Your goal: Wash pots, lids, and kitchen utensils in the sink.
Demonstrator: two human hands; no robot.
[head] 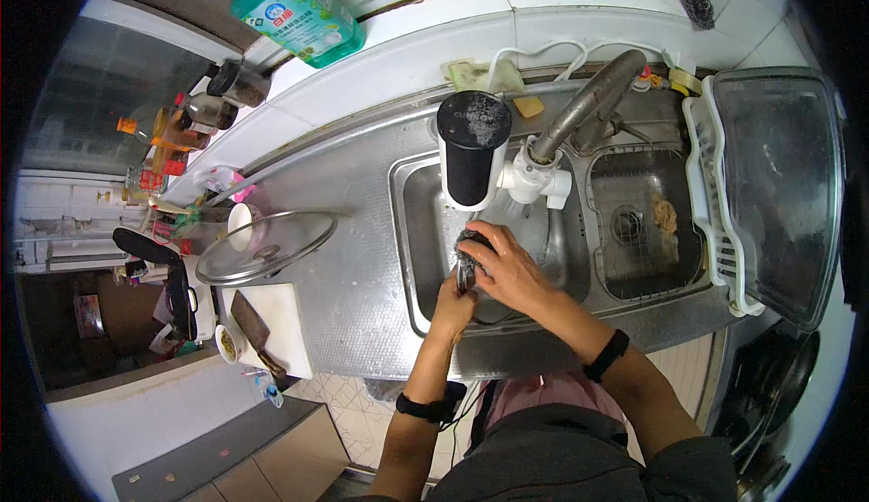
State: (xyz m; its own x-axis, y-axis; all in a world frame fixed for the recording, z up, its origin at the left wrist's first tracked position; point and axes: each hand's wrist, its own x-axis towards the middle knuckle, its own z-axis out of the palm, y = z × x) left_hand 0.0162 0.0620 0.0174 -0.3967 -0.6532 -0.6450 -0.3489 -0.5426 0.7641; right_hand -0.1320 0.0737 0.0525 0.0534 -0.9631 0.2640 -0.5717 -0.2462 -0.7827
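Over the left basin of the stainless steel sink [424,298], my left hand [452,308] grips a narrow, shiny metal utensil [465,276]. Its full shape is hidden by my fingers. My right hand [510,266] presses a dark steel-wool scourer [467,237] around the utensil's upper part. Both hands are wet and close together, just below a white and black faucet-mounted unit [473,156]. Water appears to run from the white tap fitting [529,176] under the curved metal spout [587,105].
A wire rack [635,291] lines the right basin, which holds a brownish scrap [665,215]. Beyond it stands a white dish rack [713,196]. Leftward are a glass lid [265,251], a cleaver [251,322] on a white cutting board [295,339], and a bowl [229,344]. A green soap bottle [299,13] occupies the ledge.
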